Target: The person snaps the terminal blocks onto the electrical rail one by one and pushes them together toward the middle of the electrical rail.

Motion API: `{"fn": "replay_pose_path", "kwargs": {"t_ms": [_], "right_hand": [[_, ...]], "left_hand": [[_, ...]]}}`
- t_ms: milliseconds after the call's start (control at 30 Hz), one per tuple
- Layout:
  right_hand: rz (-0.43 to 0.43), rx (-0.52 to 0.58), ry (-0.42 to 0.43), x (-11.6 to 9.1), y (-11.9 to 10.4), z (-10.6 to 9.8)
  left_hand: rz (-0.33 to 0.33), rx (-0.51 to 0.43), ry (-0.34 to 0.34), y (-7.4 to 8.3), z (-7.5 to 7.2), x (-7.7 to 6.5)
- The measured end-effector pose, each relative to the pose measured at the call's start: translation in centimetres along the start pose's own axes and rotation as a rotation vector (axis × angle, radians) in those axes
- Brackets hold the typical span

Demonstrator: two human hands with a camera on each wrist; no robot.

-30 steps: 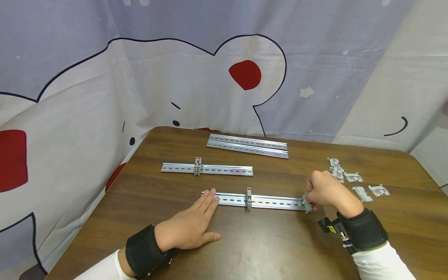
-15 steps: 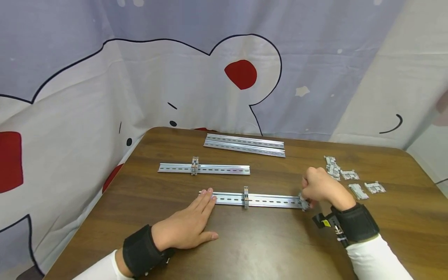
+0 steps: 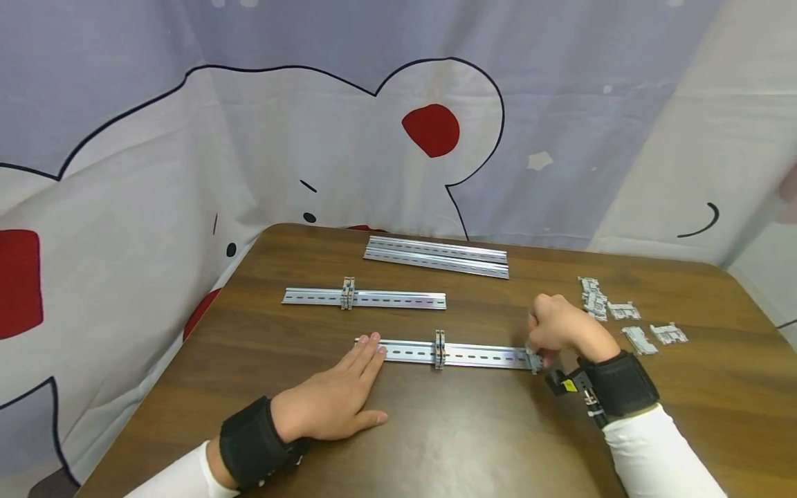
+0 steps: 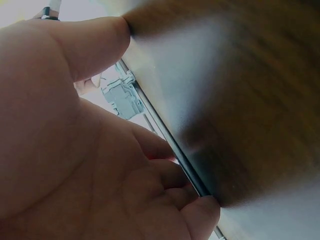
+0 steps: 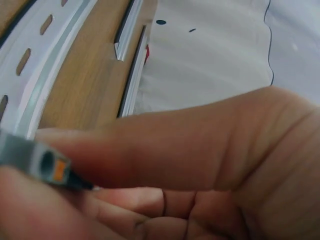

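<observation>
A slotted metal DIN rail (image 3: 479,356) lies across the near part of the table. My left hand (image 3: 330,401) rests with outstretched fingers on its left end. At the opposite end, my right hand (image 3: 566,328) pinches a grey terminal block (image 3: 533,361) between thumb and fingers, over the rail. The right wrist view shows that terminal block's (image 5: 37,160) orange spot; whether it is seated on the rail is hidden. Another terminal block (image 3: 440,349) stands upright near the rail's middle, and the left wrist view shows a grey terminal block (image 4: 122,100) beyond the fingers.
Behind lies a second DIN rail (image 3: 398,300) bearing terminal blocks (image 3: 348,294) side by side. Two bare rails (image 3: 436,257) lie near the table's back edge. Several loose terminal blocks (image 3: 594,303) are scattered at the right. A printed curtain (image 3: 311,138) hangs behind the table.
My right hand has moved a little left along the rail with the pinched terminal block. My left hand stays on the rail's left end. The head view has shifted slightly.
</observation>
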State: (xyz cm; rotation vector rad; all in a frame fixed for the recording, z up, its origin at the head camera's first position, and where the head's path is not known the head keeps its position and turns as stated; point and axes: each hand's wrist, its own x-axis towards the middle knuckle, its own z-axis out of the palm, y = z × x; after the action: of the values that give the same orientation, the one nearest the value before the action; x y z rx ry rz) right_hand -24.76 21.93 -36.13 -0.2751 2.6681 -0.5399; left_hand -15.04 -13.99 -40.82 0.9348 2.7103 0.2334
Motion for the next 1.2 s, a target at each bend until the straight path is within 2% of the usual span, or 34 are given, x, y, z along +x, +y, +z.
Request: {"fn": "replay_pose_path", "kwargs": {"t_ms": [167,267,467,767,1200], "right_hand": [[-0.004,0.006,-0.015,-0.2,0.1,-0.1],[-0.005,0.052,-0.027,-0.4,0.4,-0.3],[-0.025,0.205,-0.101,-0.6,1.8,-0.8],[-0.126,0.393,-0.255,-0.7,3.8,-1.7],[-0.110,0.466,-0.303,-0.4,4.4,-1.3]], "left_hand": [[-0.002,0.003,-0.010,-0.1,0.2,0.2],[-0.007,0.008,-0.012,-0.1,0.2,0.2],[-0.004,0.010,-0.004,0.0,0.2,0.1],[-0.010,0.013,0.007,0.0,0.1,0.0],[-0.005,0.003,0.010,0.0,0.2,0.0]]}}
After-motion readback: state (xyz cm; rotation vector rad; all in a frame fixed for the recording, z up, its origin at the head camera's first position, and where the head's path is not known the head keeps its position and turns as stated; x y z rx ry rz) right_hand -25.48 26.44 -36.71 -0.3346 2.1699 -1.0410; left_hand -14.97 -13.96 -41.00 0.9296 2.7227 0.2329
